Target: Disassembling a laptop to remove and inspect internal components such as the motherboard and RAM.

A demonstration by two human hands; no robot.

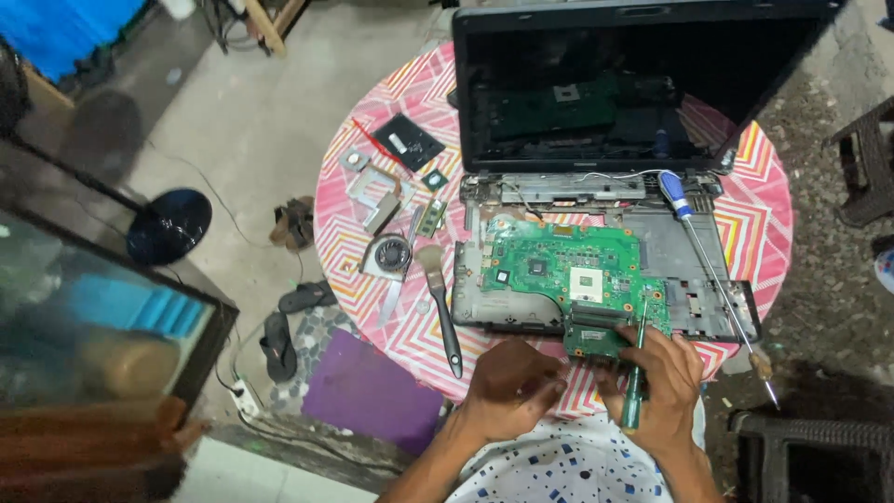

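Gripping a green screwdriver [636, 391] at the motherboard's [568, 270] near edge, right hand [656, 377]; left hand [512, 387] clenched beside.

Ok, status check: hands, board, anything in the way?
Right hand gripping green screwdriver, tip on green circuit board. Left hand closed at board's near edge. Long blue-handled screwdriver lies across laptop base, right of board.

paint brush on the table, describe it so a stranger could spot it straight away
Start at the round table with the pink zigzag cloth and find the opened laptop base with its green circuit board. Just left of that base lies the paint brush, pale bristles pointing away, long black handle toward the person, unlike the small metal parts beside it.
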